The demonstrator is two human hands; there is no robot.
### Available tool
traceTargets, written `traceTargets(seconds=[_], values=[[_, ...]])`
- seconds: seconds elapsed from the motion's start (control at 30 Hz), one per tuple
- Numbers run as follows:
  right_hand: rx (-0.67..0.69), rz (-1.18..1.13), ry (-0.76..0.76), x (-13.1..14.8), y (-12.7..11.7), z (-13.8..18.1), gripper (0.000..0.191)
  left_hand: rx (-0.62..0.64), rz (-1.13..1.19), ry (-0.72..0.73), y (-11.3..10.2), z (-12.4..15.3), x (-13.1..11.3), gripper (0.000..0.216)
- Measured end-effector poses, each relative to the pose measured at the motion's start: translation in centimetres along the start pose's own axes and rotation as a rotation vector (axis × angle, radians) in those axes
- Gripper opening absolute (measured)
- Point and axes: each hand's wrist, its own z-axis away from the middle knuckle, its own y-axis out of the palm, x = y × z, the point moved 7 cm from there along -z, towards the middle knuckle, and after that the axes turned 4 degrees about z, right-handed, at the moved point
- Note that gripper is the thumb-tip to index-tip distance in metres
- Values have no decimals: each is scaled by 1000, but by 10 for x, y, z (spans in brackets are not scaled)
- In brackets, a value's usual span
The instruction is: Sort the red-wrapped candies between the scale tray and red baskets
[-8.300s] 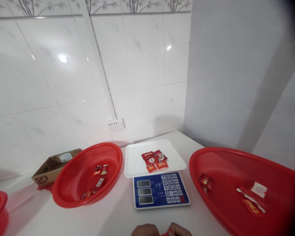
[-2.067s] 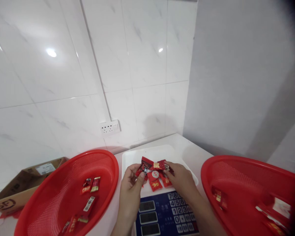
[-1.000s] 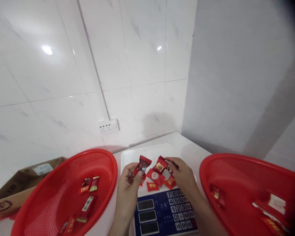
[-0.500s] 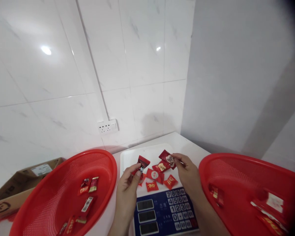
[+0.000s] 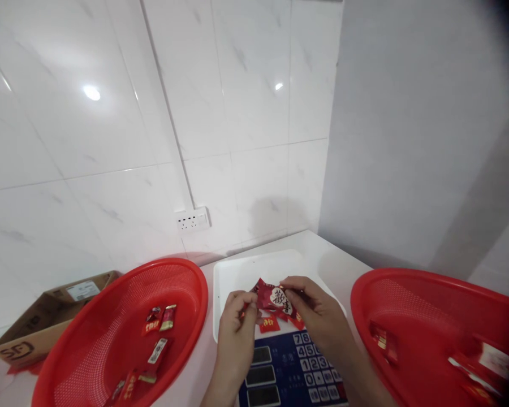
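Note:
My two hands meet over the white tray (image 5: 237, 274) of a weighing scale (image 5: 299, 370). My right hand (image 5: 316, 311) is closed, pinching a red candy packet (image 5: 280, 299) with a white emblem, held up facing me. My left hand (image 5: 237, 330) is closed too, pinching a darker red packet (image 5: 258, 291) right beside the first, mostly hidden by its fingers. A few more red packets (image 5: 270, 324) lie on the tray beneath the hands, partly covered.
A red mesh basket (image 5: 110, 299) at left holds several red packets (image 5: 160, 323). Another red basket (image 5: 432, 305) at right holds a few packets. A cardboard box (image 5: 46, 314) sits far left. A wall socket (image 5: 192, 219) is on the tiled wall.
Both hands each lifted a packet from the tray pile, held them apart, then brought them together above the tray. The camera tilted slightly down.

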Motion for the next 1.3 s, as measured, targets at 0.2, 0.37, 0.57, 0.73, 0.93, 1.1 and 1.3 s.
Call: traceTargets(seconds=[0.2, 0.37, 0.57, 0.73, 0.93, 1.1, 1.3], values=[[59, -3, 14, 3, 11, 4, 15, 57, 160, -92, 6, 4, 1, 26], [60, -29, 68, -3, 13, 4, 21, 58, 83, -87, 7, 4, -2, 25], [169, 70, 117, -4, 21, 7, 24, -33, -11, -14, -1, 4, -4, 24], [122, 54, 77, -2, 17, 5, 23, -18, 20, -41, -1, 3, 2, 28], [-239, 168, 184, -18, -26, -2, 33, -215, 196, -79, -25, -3, 14, 33], [-322, 367, 212, -41, -42, -13, 38, -236, 241, -71, -31, -7, 19, 30], [-127, 629, 204, -64, -27, -22, 43, -209, 241, -86, -26, -5, 21, 30]])
